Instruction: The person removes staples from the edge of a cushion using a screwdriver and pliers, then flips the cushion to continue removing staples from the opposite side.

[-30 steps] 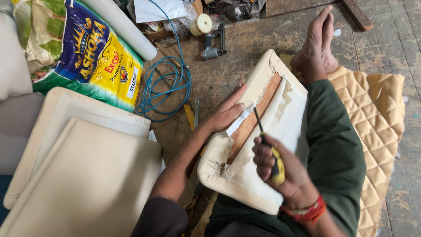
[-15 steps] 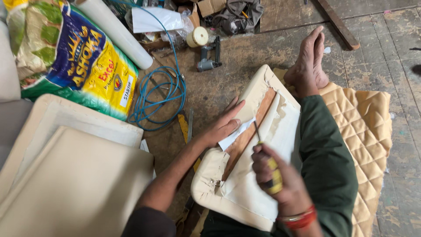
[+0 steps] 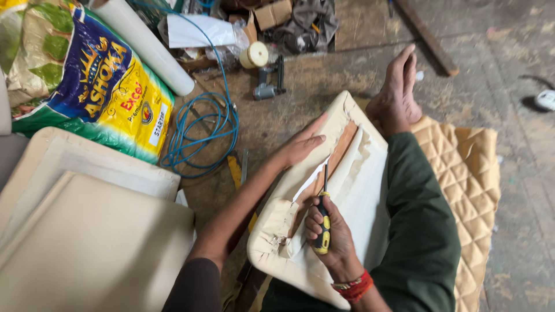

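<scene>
My right hand sits low in the middle of the frame, its grip curled tight round the black-and-yellow handle of a screwdriver. A second ago I held that tool higher and tilted, off to the right of the opening; now I have drawn the hand back toward me and stood the shaft almost straight up the frame, so its tip sits at the loose edge of cream fabric where the cover gapes over the wooden strip. I judge that I have gone from carrying the tool to working its tip along that seam.

My left hand lies flat on the left edge of the cushion panel, fingers spread and pressing down, not pinching anything. It was in much the same place before, so the panel has kept steady on my lap while the other hand moved.

The panel runs from the lower middle up toward my bare foot, resting across my green trouser leg. A quilted tan pad lies under the leg on the floor to the right.

At the left of the frame are stacked cream boards. Above them lie a printed sack and a white roll, with a coil of blue hose and a small metal tool further right near the top.
</scene>
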